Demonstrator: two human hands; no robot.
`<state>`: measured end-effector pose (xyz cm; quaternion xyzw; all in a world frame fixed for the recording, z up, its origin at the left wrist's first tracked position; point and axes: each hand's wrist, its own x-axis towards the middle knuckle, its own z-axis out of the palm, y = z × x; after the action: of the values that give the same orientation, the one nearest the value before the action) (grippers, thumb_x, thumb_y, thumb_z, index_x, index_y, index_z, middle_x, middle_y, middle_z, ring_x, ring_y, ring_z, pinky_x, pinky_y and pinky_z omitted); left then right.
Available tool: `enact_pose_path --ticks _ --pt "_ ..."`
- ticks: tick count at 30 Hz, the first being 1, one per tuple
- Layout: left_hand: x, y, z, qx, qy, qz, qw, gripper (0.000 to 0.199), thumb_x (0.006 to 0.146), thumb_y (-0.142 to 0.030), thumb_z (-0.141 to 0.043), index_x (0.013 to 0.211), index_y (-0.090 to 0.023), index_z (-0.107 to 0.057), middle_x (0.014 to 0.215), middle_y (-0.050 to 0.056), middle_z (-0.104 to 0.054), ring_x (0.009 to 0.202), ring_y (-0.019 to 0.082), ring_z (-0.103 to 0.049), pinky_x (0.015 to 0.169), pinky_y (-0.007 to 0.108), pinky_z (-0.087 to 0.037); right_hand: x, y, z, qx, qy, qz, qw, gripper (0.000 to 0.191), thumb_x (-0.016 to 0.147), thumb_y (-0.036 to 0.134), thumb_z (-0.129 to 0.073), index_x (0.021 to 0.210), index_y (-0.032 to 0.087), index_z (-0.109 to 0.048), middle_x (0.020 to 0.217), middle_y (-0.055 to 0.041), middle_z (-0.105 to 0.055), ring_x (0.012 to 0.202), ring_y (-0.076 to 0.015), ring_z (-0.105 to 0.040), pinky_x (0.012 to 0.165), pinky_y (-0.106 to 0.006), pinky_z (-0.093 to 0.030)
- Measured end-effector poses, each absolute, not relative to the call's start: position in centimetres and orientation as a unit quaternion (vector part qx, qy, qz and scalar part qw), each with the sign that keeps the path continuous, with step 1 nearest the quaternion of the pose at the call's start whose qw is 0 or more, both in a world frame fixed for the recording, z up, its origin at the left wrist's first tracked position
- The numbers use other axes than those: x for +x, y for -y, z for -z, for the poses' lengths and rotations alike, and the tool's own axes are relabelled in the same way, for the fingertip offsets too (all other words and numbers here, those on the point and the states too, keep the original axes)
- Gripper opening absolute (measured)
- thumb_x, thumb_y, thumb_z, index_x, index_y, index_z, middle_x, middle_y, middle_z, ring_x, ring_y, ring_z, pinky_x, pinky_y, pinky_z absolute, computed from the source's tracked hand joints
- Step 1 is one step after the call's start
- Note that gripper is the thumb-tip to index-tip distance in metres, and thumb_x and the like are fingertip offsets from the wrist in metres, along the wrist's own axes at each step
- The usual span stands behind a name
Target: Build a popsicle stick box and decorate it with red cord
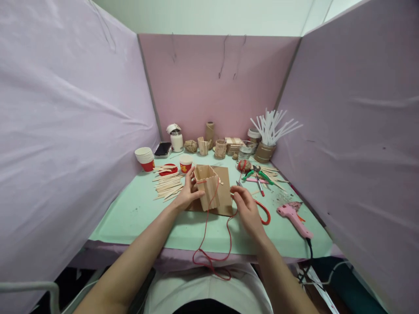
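Note:
A small box of wooden craft sticks (208, 192) stands tilted, its open top toward me. My left hand (189, 192) grips its left side, fingers behind and thumb across the front. Red string (205, 231) crosses the box, drops in loops over the table edge to my lap, and runs back up to my right hand (246, 207). That hand's fingers are curled together around the string, right of the box. Scissors with red handles (269, 216) lie partly hidden beneath it. Under the box is a brown cardboard sheet (225, 187).
A pink glue gun (294, 220) with a cord lies at right. Green-handled pliers (258, 173) and a red yarn ball (244, 165) sit behind my right hand. Loose sticks (168, 186) and paper cups (145, 158) are at left. Jars line the back; fabric walls enclose three sides.

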<state>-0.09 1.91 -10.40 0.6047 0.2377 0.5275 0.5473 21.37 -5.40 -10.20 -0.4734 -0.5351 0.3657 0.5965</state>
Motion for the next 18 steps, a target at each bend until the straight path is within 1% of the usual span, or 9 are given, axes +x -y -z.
enact_pose_path --ticks 2,4,6,7,9,10,12,15,18 --pt "-0.3 -1.9 10.6 0.584 -0.246 -0.535 0.559 0.113 0.063 -0.045 -0.081 0.149 -0.036 -0.009 0.155 0.011 -0.025 0.139 0.035 -0.032 0.111 0.052 -0.032 23.7 6.5 10.1 -0.52 0.575 -0.237 0.585 0.034 0.087 0.046 -0.053 0.11 0.021 -0.058 0.114 -0.01 -0.062 0.107 -0.023 -0.058 0.095 -0.042 -0.045" --pt "-0.4 -1.8 10.7 0.559 -0.254 -0.534 0.581 0.112 0.063 -0.045 -0.081 0.149 -0.035 -0.01 0.152 0.012 -0.031 0.138 0.036 -0.034 0.11 0.054 -0.032 27.1 7.4 10.5 -0.579 0.598 -0.082 0.549 0.035 0.086 0.046 -0.052 0.106 0.019 -0.06 0.111 -0.0127 -0.062 0.107 -0.026 -0.056 0.097 -0.045 -0.043" --pt "-0.4 -1.6 10.6 0.536 -0.261 -0.535 0.599 0.113 0.061 -0.045 -0.082 0.148 -0.034 -0.012 0.15 0.013 -0.034 0.137 0.037 -0.035 0.109 0.056 -0.032 31.1 8.0 11.3 -0.66 0.584 0.038 0.472 0.046 0.084 0.049 -0.051 0.109 0.012 -0.06 0.113 -0.0194 -0.061 0.109 -0.032 -0.053 0.097 -0.05 -0.04" --pt "-0.3 -1.4 10.6 0.527 -0.263 -0.537 0.604 0.114 0.06 -0.045 -0.083 0.148 -0.034 -0.012 0.149 0.013 -0.034 0.136 0.037 -0.036 0.109 0.056 -0.032 33.0 8.3 11.8 -0.705 0.571 0.078 0.414 0.051 0.083 0.05 -0.05 0.11 0.008 -0.061 0.112 -0.0231 -0.061 0.108 -0.0354 -0.053 0.096 -0.053 -0.039" --pt "-0.1 -1.3 10.5 0.516 -0.266 -0.542 0.608 0.116 0.057 -0.046 -0.084 0.148 -0.033 -0.013 0.149 0.013 -0.034 0.136 0.038 -0.036 0.109 0.056 -0.032 36.2 8.8 12.8 -0.791 0.535 0.102 0.278 0.061 0.08 0.051 -0.055 0.114 0.001 -0.06 0.11 -0.0283 -0.061 0.105 -0.041 -0.054 0.092 -0.054 -0.04" --pt "0.0 -1.2 10.4 0.514 -0.266 -0.543 0.608 0.116 0.057 -0.046 -0.084 0.149 -0.032 -0.013 0.149 0.013 -0.034 0.136 0.038 -0.036 0.109 0.056 -0.032 37.3 9.0 13.3 -0.82 0.52 0.096 0.217 0.064 0.078 0.051 -0.057 0.114 -0.002 -0.06 0.109 -0.0301 -0.061 0.103 -0.0423 -0.055 0.09 -0.053 -0.041" --pt "0.2 -1.2 10.3 0.515 -0.266 -0.543 0.608 0.117 0.057 -0.046 -0.084 0.149 -0.032 -0.013 0.149 0.013 -0.034 0.136 0.038 -0.035 0.11 0.056 -0.031 38.5 9.3 14.0 -0.843 0.517 0.076 0.129 0.063 0.077 0.05 -0.06 0.112 -0.003 -0.061 0.104 -0.0298 -0.062 0.101 -0.0417 -0.057 0.088 -0.05 -0.042" --pt "0.4 -1.2 10.2 0.517 -0.263 -0.537 0.612 0.118 0.058 -0.046 -0.083 0.15 -0.032 -0.01 0.152 0.013 -0.03 0.137 0.037 -0.034 0.11 0.055 -0.03 38.4 9.3 14.6 -0.845 0.527 0.065 0.069 0.057 0.081 0.051 -0.057 0.106 0.0 -0.064 0.098 -0.0267 -0.064 0.096 -0.0391 -0.059 0.085 -0.045 -0.043" --pt "0.5 -1.1 10.0 0.523 -0.257 -0.531 0.616 0.119 0.059 -0.047 -0.082 0.15 -0.035 -0.007 0.155 0.012 -0.024 0.139 0.036 -0.031 0.112 0.054 -0.028 37.9 9.2 14.9 -0.851 0.514 0.085 0.063 0.055 0.084 0.053 -0.052 0.104 0.004 -0.067 0.096 -0.0259 -0.064 0.093 -0.0397 -0.06 0.081 -0.045 -0.043"
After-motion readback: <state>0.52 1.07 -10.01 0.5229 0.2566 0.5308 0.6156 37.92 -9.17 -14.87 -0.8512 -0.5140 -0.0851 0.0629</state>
